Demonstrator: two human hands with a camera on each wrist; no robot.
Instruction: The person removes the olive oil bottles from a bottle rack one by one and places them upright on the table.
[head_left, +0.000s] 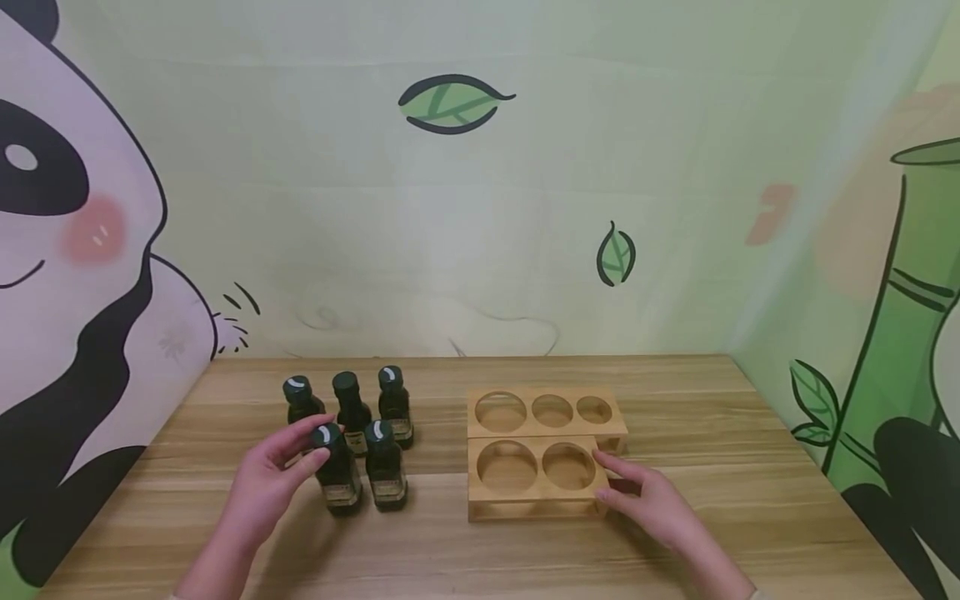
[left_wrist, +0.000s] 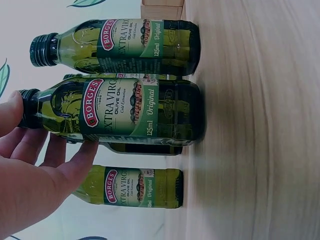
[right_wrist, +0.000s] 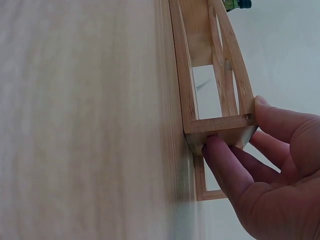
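Observation:
My left hand (head_left: 264, 479) pinches the dark cap of a green glass olive oil bottle (head_left: 339, 483), thumb on one side and fingers curled behind the neck. That bottle (left_wrist: 120, 110) stands upright at the front left of its group, its 125ml label facing the left wrist camera. A similar bottle (head_left: 386, 477) is just to its right. My right hand (head_left: 651, 500) grips the right end of a light wooden rack (head_left: 542, 437) with round holes in two rows. In the right wrist view, the thumb and fingers hold the rack's end panel (right_wrist: 220, 136).
Behind the front pair stand more bottles: one at the back left (head_left: 298, 398), one in the middle (head_left: 352, 410) and one at the back right (head_left: 395, 407). The wood-grain table (head_left: 450, 558) ends at a printed backdrop (head_left: 337, 208) with a panda and leaves.

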